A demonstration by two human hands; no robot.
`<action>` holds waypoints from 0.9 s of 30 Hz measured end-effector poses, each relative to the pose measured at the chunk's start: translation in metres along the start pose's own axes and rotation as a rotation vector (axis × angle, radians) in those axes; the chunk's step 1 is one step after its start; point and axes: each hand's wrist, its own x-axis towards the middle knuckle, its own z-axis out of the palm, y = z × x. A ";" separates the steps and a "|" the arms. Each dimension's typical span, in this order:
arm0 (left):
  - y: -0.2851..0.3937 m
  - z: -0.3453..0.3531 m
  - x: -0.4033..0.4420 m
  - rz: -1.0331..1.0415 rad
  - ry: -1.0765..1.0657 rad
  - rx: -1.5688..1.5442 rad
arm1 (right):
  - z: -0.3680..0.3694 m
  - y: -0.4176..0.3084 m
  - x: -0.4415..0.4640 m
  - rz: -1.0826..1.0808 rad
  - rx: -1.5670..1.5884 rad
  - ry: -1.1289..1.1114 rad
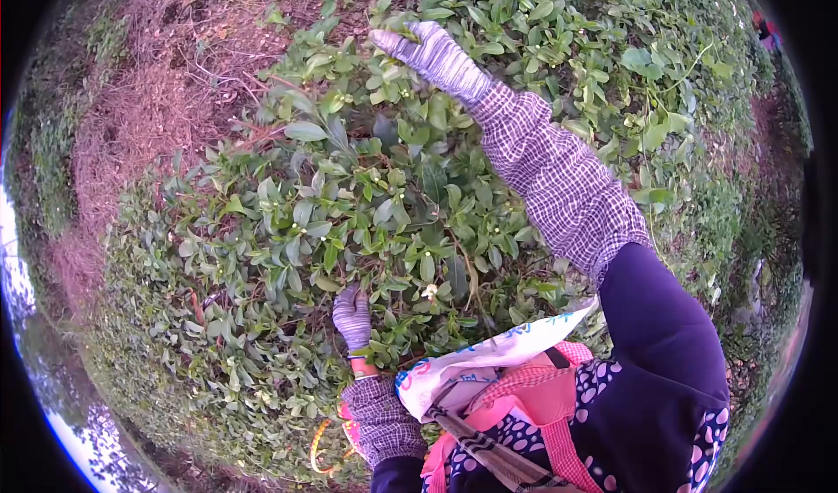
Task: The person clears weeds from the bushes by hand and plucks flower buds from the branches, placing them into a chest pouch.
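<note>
My right hand, in a purple-and-white striped glove, reaches over the far part of the tea bush. Its thumb and fingers close around a green tea shoot. Nearer to my body, my left hand wears a matching glove and sits low among the leaves. Its fingers are drawn together, and foliage partly covers the tips, so what they hold does not show. Small pale buds dot the bush, and one white flower is to the right of the left hand. Checked sleeve covers run over both forearms.
A white plastic bag with coloured lettering hangs open at my front, by a pink strap. A yellow-and-red curved rim shows beside the left sleeve. Bare reddish soil with dry twigs slopes upper left. A person in red is far off at upper right.
</note>
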 end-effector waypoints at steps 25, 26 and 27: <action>0.006 0.003 -0.009 0.077 0.083 0.135 | 0.019 0.070 0.124 0.106 -0.638 0.228; 0.006 0.003 -0.010 0.053 0.077 0.110 | 0.018 0.073 0.135 0.104 -0.636 0.230; 0.006 0.004 -0.011 0.029 0.069 0.085 | 0.018 0.077 0.144 0.063 -0.648 0.203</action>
